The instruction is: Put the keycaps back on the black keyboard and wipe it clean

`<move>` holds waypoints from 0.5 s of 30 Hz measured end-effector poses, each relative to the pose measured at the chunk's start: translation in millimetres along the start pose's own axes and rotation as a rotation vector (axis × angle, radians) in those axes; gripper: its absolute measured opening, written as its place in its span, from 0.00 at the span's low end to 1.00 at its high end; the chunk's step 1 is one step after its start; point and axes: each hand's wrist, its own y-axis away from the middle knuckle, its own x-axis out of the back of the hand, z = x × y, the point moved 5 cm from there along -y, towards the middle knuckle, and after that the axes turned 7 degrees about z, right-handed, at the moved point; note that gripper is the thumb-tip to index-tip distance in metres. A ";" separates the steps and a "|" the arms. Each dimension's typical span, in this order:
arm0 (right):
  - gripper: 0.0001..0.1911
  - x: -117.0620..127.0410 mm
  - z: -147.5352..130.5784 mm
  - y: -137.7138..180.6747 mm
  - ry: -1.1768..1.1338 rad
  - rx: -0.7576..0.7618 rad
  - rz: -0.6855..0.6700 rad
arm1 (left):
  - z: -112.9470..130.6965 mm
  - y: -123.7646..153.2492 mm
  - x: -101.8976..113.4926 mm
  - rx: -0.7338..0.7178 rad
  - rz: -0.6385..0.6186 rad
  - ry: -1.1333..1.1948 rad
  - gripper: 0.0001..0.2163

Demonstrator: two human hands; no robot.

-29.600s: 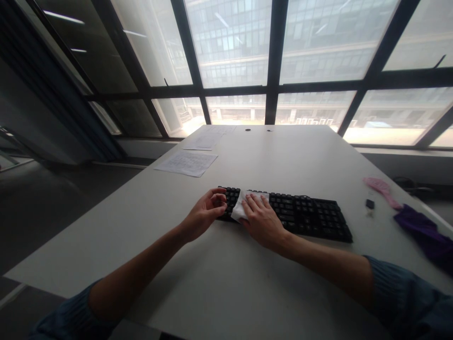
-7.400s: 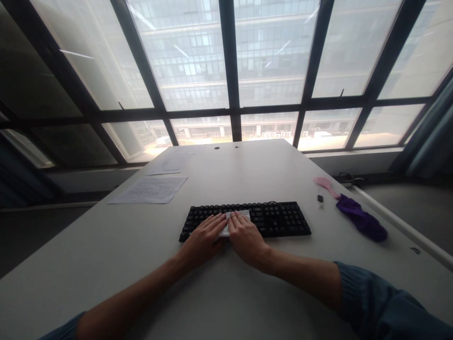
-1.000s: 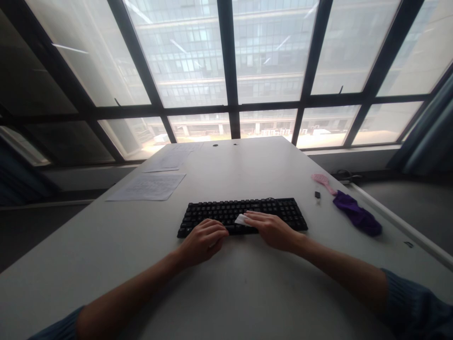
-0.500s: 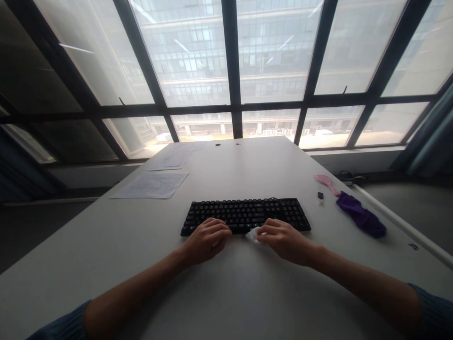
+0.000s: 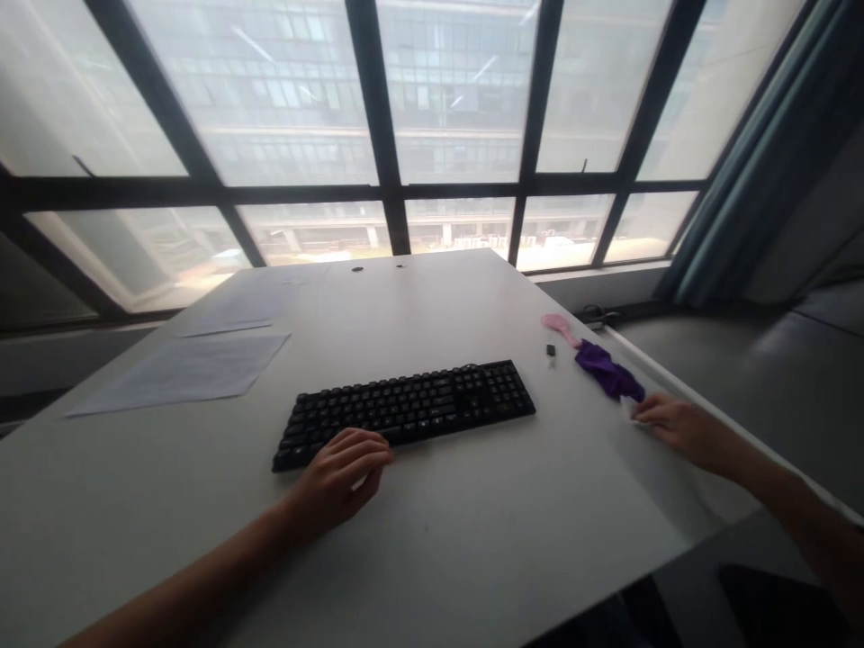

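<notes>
A black keyboard (image 5: 411, 405) lies slightly slanted on the white desk. My left hand (image 5: 344, 472) is at its front edge, left of the middle, with fingers curled together over the edge and the thumb lower, nearer the desk. The left palm and fingertips are partly hidden. Away to the right, my right hand (image 5: 665, 421) pinches a small crumpled white tissue (image 5: 629, 409). The tissue is at the near end of a purple cloth (image 5: 603, 367); whether the fingers touch the cloth cannot be made out.
A pink hairbrush (image 5: 559, 326) lies beyond the purple cloth, with a small black USB plug (image 5: 551, 350) left of it. Written paper sheets (image 5: 189, 369) are on the left of the desk (image 5: 432, 558). The desk's right edge runs close to my right hand. Windows stand behind.
My right hand has moved from the keyboard's front edge to the right, carrying the tissue to the purple cloth. My left hand stays at the keyboard. The view has turned right.
</notes>
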 end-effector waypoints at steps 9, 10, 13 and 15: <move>0.08 84.4 95.9 34.9 0.107 -0.537 0.479 | -9.5 2.3 -6.0 -0.012 -0.025 -0.011 0.10; 0.07 87.1 92.8 32.8 0.056 -0.551 0.516 | -8.9 1.6 -5.7 -0.015 -0.022 -0.016 0.10; 0.07 85.1 80.2 24.9 -0.133 -0.602 0.568 | -5.9 -1.3 -5.0 -0.022 -0.022 -0.021 0.10; 0.11 77.6 71.9 19.6 -0.280 -0.634 0.558 | -4.6 -2.5 -4.3 -0.023 -0.019 -0.020 0.10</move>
